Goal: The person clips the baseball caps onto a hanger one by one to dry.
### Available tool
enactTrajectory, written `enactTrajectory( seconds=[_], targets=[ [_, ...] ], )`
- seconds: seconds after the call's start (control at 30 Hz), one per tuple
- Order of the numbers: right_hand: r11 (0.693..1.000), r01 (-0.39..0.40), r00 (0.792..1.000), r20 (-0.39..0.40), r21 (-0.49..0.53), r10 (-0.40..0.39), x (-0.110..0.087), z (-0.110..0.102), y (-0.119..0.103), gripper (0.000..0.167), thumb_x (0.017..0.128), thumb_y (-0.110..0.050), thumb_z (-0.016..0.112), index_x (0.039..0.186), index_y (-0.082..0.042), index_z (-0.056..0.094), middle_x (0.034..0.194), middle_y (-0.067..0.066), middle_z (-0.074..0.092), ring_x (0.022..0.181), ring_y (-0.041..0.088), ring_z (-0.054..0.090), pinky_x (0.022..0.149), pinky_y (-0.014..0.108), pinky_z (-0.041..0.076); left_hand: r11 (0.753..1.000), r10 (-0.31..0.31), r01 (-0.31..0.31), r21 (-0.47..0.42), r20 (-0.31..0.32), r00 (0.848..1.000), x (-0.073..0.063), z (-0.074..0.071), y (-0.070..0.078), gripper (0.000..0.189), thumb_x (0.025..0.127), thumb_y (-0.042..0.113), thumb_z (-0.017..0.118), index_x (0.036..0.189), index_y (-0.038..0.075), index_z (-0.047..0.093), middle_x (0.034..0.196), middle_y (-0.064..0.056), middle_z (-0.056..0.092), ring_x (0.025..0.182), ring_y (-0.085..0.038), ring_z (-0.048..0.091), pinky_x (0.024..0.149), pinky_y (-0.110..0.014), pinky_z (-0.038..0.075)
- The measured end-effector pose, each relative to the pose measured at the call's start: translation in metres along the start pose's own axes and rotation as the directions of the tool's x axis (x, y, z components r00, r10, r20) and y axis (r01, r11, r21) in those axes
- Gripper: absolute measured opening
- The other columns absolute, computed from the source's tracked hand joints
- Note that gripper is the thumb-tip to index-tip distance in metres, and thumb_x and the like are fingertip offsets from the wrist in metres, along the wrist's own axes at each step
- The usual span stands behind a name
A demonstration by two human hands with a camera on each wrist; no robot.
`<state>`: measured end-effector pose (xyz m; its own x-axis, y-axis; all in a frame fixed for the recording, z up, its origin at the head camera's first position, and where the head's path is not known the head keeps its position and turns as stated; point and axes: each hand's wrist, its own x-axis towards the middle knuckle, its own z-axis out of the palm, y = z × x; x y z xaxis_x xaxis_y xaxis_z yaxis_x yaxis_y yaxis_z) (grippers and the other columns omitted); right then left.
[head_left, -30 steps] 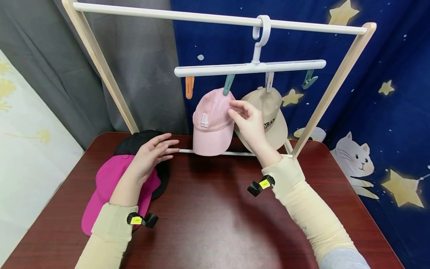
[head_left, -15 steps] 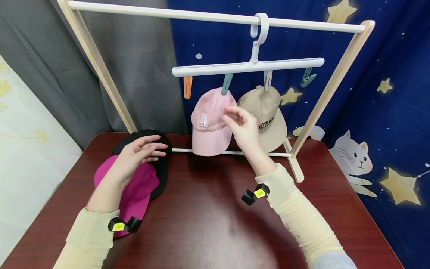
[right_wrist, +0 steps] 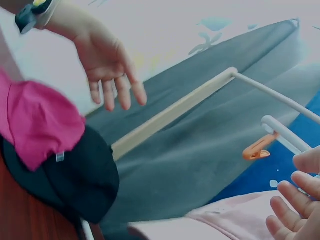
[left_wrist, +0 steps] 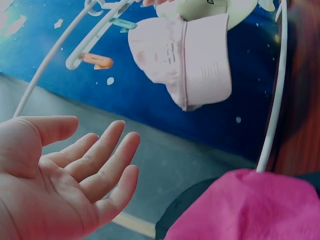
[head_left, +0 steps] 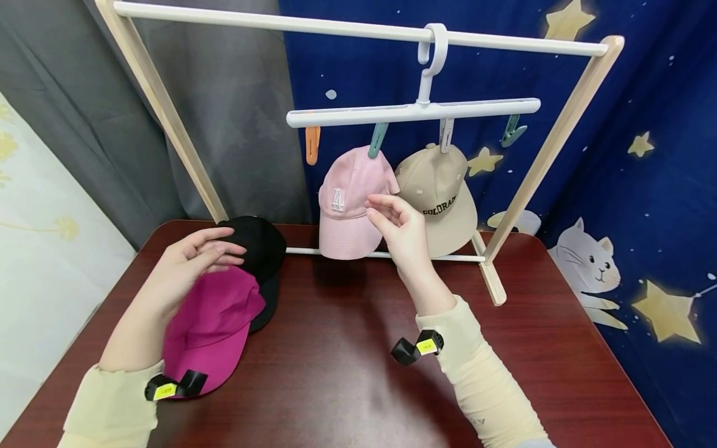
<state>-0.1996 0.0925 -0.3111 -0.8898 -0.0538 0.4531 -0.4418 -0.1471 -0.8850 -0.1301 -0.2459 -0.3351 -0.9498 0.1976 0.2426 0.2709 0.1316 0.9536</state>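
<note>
My left hand (head_left: 178, 270) hovers over the magenta cap (head_left: 224, 311), its fingers loosely extended and holding nothing. Under the magenta cap lies a black cap (head_left: 259, 246), partly covered. In front of the pink cap (head_left: 350, 180) is my right hand (head_left: 407, 239), fingers relaxed and nothing in them; it overlaps the cap's edge in the head view. A teal clip (head_left: 378, 140) holds the pink cap on the white hanger (head_left: 414, 112). Beside it a beige cap (head_left: 439, 193) hangs from a pale grey clip (head_left: 446, 135). The left wrist view shows the left palm (left_wrist: 55, 195) with fingers spread.
An orange clip (head_left: 312, 145) and a green clip (head_left: 513, 130) on the hanger hold nothing. The hanger hooks over the white top bar (head_left: 269, 23) of a wooden-legged rack (head_left: 551, 152) on the dark red table (head_left: 325, 373). Curtains stand behind.
My left hand has drawn back leftward, uncovering more of the black and magenta caps. The right hand has come down and slightly left, away from the clips, revealing more of the beige cap.
</note>
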Motion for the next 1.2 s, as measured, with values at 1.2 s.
enactTrajectory(
  seconds=[1.2],
  targets=[
    [0.872,-0.378,0.924,0.071,0.312,0.375,-0.079,0.056,0.047,0.024,0.09,0.006,0.058,0.112,0.016,0.058,0.095,0.013,0.068,0.076,0.014,0.065,0.074,0.029,0.053,0.983,-0.07,0.035,-0.178,-0.193,0.979,-0.079,-0.079,-0.029,0.034,0.1,-0.003,0.042,0.124,0.016,0.056,0.105,0.002,0.07,0.091,-0.008,0.067,0.074,-0.016,0.051]
  ],
)
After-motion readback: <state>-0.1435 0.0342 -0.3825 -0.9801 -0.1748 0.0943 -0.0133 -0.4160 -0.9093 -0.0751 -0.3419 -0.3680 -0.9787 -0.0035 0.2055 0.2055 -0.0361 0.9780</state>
